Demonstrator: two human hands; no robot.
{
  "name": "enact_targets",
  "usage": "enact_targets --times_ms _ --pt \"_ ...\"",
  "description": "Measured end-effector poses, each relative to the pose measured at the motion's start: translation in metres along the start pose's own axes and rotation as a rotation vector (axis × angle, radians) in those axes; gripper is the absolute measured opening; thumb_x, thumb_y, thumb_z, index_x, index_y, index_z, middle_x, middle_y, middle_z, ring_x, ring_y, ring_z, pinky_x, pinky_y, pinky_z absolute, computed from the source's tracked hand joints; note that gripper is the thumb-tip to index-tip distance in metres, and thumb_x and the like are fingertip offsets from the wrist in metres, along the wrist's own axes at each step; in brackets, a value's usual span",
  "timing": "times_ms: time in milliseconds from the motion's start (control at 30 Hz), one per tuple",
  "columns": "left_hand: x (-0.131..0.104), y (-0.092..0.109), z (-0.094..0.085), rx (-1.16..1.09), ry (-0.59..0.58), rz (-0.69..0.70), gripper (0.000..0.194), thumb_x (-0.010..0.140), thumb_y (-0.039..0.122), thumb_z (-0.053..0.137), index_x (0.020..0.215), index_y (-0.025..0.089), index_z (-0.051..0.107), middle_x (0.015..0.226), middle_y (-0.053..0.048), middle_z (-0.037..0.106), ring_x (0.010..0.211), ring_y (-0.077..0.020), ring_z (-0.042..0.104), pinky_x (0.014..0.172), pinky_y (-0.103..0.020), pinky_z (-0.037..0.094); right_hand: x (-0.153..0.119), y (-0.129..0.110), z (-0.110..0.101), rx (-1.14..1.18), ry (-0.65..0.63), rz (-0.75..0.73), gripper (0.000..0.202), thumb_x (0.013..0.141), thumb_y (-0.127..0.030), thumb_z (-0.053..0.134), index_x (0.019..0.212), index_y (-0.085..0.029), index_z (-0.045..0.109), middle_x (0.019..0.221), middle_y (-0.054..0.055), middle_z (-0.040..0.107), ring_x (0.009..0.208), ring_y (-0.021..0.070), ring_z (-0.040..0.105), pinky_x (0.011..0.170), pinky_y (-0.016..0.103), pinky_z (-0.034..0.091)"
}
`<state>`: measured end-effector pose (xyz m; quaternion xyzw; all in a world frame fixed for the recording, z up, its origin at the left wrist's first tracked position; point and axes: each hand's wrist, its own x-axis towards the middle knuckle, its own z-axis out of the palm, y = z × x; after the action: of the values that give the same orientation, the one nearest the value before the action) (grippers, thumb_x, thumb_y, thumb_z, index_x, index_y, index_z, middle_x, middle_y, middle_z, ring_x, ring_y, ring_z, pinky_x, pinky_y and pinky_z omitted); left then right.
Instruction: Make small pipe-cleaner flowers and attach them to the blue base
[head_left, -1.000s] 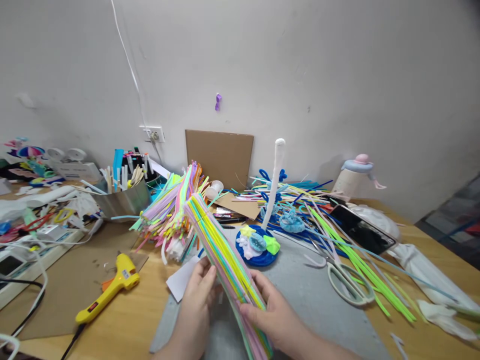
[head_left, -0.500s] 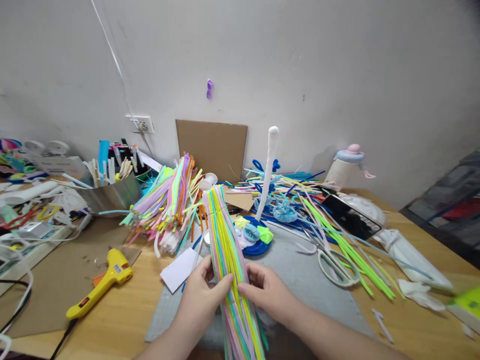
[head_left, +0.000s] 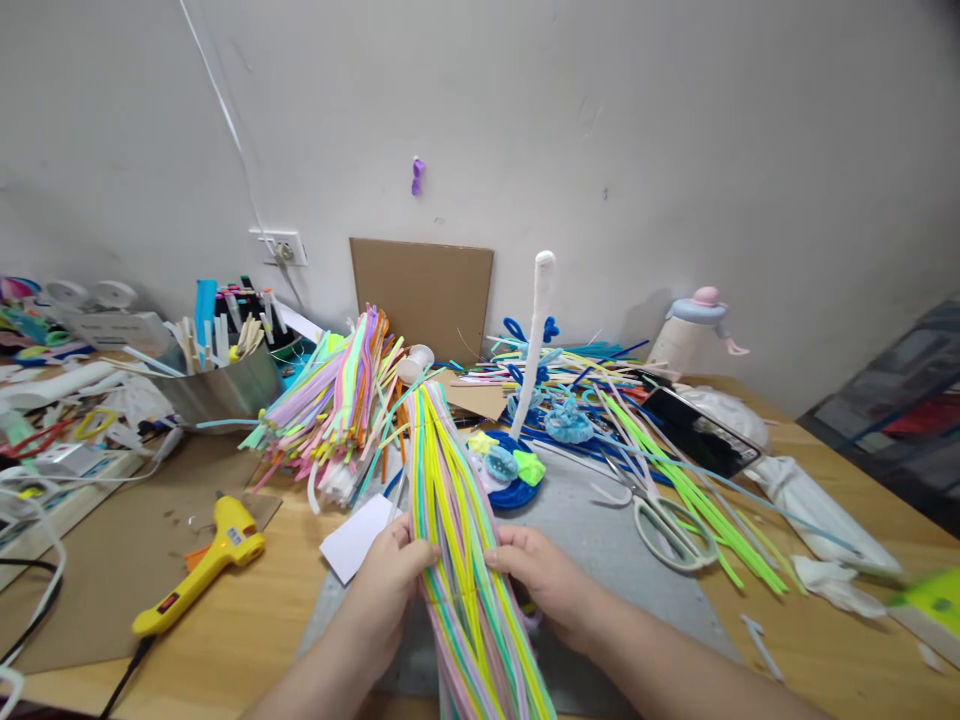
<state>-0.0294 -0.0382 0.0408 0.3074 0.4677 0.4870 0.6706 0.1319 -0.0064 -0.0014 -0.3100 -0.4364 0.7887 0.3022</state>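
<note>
Between my hands is a long bundle of pastel pipe cleaners (head_left: 459, 520) in yellow, pink, lilac and turquoise, its far end pointing toward the wall. My left hand (head_left: 390, 580) grips the bundle's left side, thumb on top. On the right side my right hand (head_left: 536, 580) pinches it, thumb on top and fingers partly hidden beneath. Just beyond stands a fuzzy white upright stick (head_left: 534, 345) on a dark blue round base (head_left: 519, 494) with small blue, yellow and green pieces. A white card (head_left: 360, 538) lies beside my left hand.
A yellow glue gun (head_left: 210, 560) lies left on cardboard. More pipe cleaners (head_left: 345, 390) are heaped behind, near a metal container (head_left: 225, 390) of sticks. To the right are scissors (head_left: 675, 535), green pipe cleaners (head_left: 705, 505), a phone (head_left: 701, 430) and a bottle (head_left: 679, 335). A grey mat (head_left: 622, 590) lies underneath.
My hands have moved slightly apart, and the bundle has spread wider and flatter between them. More yellow and pink strands show. Everything else stays in place.
</note>
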Motion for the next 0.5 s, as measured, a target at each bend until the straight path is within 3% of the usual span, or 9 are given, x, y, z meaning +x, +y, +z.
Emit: enact_targets --times_ms 133,233,500 --pt "0.003 -0.007 0.003 0.105 0.058 0.109 0.043 0.065 0.028 0.067 0.104 0.014 0.056 0.103 -0.012 0.065 0.091 -0.0251 0.062 0.078 -0.033 0.048 0.001 0.003 0.001 -0.044 -0.051 -0.123 0.038 0.068 -0.037 0.07 0.097 -0.013 0.062 0.087 0.006 0.067 0.079 0.0188 0.063 0.079 0.034 0.045" --pt "0.008 -0.014 0.004 0.239 0.108 0.174 0.047 0.058 0.025 0.073 0.1 0.014 0.056 0.098 -0.011 0.066 0.092 -0.0259 0.061 0.078 -0.033 0.047 0.0 0.002 0.004 -0.094 -0.066 -0.221 0.038 0.065 -0.035 0.072 0.096 -0.015 0.061 0.092 0.006 0.067 0.085 0.0198 0.062 0.083 0.036 0.045" --pt "0.006 -0.012 0.0 0.11 0.008 0.101 0.027 0.071 0.018 0.058 0.097 0.012 0.057 0.091 -0.01 0.068 0.077 -0.023 0.063 0.069 -0.033 0.048 -0.002 -0.003 0.006 0.044 -0.015 -0.048 0.025 0.07 -0.025 0.063 0.091 -0.012 0.066 0.079 0.004 0.068 0.071 0.0165 0.063 0.073 0.03 0.047"
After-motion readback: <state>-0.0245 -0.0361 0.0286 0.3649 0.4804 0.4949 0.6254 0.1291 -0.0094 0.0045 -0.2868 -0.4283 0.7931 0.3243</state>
